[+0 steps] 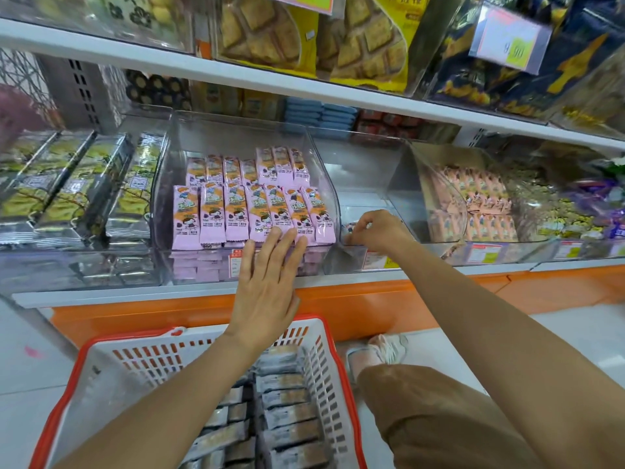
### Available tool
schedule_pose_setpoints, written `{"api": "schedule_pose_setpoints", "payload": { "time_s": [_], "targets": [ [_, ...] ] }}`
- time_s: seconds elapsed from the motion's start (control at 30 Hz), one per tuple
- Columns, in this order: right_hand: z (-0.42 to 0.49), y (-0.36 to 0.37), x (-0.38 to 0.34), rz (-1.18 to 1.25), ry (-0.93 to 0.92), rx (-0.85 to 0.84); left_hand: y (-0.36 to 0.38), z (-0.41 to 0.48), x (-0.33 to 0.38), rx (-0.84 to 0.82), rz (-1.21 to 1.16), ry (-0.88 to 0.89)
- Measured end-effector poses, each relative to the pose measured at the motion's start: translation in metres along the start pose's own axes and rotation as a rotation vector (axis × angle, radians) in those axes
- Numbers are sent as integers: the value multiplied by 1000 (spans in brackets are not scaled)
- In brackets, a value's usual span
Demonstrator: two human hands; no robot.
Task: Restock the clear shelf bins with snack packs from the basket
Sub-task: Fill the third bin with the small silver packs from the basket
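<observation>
Hands are working apart, each at its own bin. L hand [267, 269] is lying flat w/ fingers straight, fingertips pressing the front row of pink snack packs [236, 211] in the centre clear bin [236, 133]. Those packs are standing upright in two rows, rear row sitting higher. R hand [377, 231] is reaching into the next clear bin [365, 164] to the right, fingers curled and pinching a small pack [348, 228] near that bin's front-left corner.

Basket [142, 360], white w/ red rim, is sitting below the shelf edge under the L forearm, carrying grey-brown packs [287, 404] stacked in rows along its right side.

Further out: peach packs [480, 204] are filling the bin right of the R hand. Dark-and-yellow packs [67, 184] are lying in the bin left of centre. Upper shelf [236, 76] is carrying yellow biscuit bags [263, 32] and a hanging price tag [507, 38]. Orange shelf base [372, 309] is running beneath the bins. A pale shoe [378, 353] and a brown trouser leg [439, 418] are showing on the floor by the basket.
</observation>
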State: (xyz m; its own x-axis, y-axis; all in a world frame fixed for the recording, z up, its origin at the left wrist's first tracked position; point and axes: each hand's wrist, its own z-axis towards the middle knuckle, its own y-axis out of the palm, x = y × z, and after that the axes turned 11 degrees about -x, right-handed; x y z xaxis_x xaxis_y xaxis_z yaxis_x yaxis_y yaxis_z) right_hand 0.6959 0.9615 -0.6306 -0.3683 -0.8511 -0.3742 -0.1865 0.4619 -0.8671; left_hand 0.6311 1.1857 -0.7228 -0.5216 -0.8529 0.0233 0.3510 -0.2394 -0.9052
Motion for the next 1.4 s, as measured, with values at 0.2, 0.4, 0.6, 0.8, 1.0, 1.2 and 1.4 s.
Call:
{"api": "schedule_pose_setpoints", "payload": {
  "time_s": [0.2,0.4,0.6,0.8,1.0,1.2,1.4],
  "targets": [
    [-6,-3,-5,9,59,-15,-3,-1,0,-18,6,5],
    [-23,3,7,191,-183,129,-5,-1,1,-75,11,6],
    [-66,16,9,371,-596,345,-12,-7,1,-67,-13,22],
    [-107,76,4,344,-831,175,-3,-43,-5,-76,-58,70],
    [-98,172,24,253,-664,-83,31,-91,-31,-354,-54,66],
    [-78,231,39,94,-440,-240,64,-117,-56,-569,-3,-92],
    [-55,263,37,-47,-399,-265,87,-134,-73,-635,0,-108]
  ]
}}
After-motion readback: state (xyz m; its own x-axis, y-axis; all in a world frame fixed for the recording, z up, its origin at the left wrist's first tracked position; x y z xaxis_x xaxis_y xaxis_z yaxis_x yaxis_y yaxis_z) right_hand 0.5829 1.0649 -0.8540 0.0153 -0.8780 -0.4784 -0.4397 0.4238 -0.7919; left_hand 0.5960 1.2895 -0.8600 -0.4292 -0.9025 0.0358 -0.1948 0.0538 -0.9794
